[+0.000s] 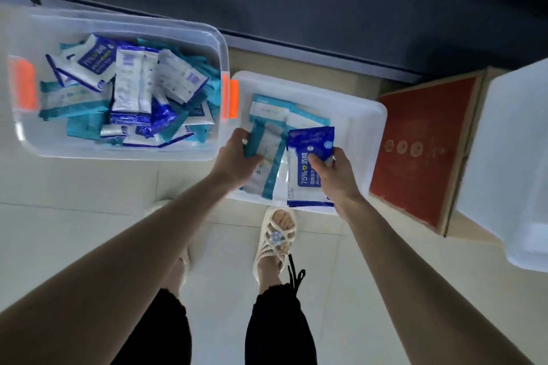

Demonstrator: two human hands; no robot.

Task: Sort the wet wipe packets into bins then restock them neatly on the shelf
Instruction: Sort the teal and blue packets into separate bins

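over the small bin [377, 127], the left hand [234, 160] curls round teal packets [269, 154] and the right hand [336, 179] pinches a blue packet [307, 142]. the big bin [118, 155] left of it holds mixed packets [133, 86].

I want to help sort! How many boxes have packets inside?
2: the big bin at left and the smaller bin in the middle. The pale box at right may hide more.

large bin [118, 155]: jumbled blue and teal packets [130, 89] | small bin [372, 115]: teal packets [268, 118], one blue packet [308, 139]
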